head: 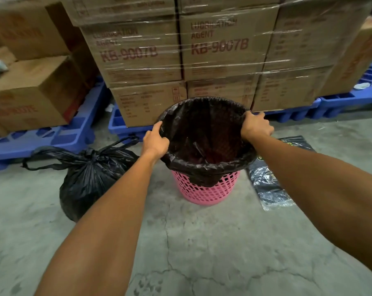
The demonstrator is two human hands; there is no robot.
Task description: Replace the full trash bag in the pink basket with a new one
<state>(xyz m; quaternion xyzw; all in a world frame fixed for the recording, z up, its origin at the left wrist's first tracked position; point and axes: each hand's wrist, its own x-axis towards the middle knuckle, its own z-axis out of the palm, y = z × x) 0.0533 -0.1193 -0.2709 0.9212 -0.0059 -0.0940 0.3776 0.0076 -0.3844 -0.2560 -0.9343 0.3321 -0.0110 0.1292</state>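
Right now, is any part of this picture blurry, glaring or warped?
Head view: stretch wrap on the cardboard boxes throws streaky glare and their print is smeared; the blue pallets bow at the edges from the wide lens; the pink basket and both hands look sharp.

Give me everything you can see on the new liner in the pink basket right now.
The new liner is thin, glossy, crinkled black plastic, open and sunk inside the pink basket, whose lattice shows faintly through it. Its mouth is folded outward over the rim, hanging lower at the near front. The left hand and right hand each have a grip on the folded edge at opposite sides. It looks empty.
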